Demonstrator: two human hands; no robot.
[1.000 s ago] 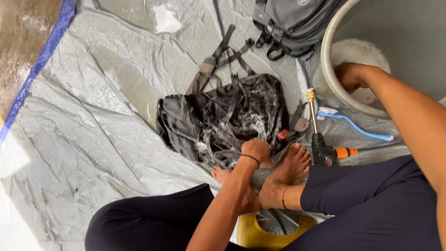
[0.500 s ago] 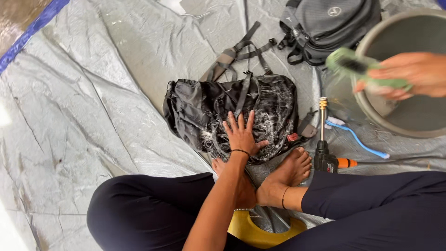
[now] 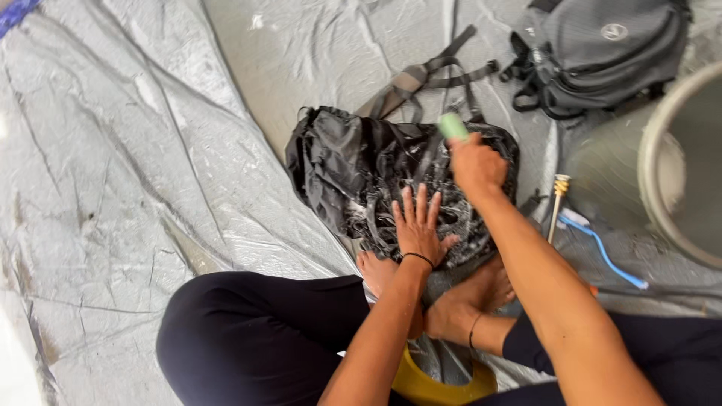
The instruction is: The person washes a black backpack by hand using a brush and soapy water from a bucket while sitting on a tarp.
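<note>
Right now, head view, all placed from the black backpack:
Black backpack (image 3: 353,169): soapy, flat on the grey tarp (image 3: 150,150), its long axis running left to right just beyond the bare feet (image 3: 451,297).
Left hand (image 3: 418,223): open, fingers spread, palm pressed on the bag's near edge.
Right hand (image 3: 475,165): closed around a green brush (image 3: 453,125), over the bag's right end, so the nearer hand to that side.
Grey bag (image 3: 602,53): apart, beyond and right.

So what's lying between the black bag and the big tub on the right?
A brass-tipped spray wand and a blue toothbrush, seen in the head view.
</note>
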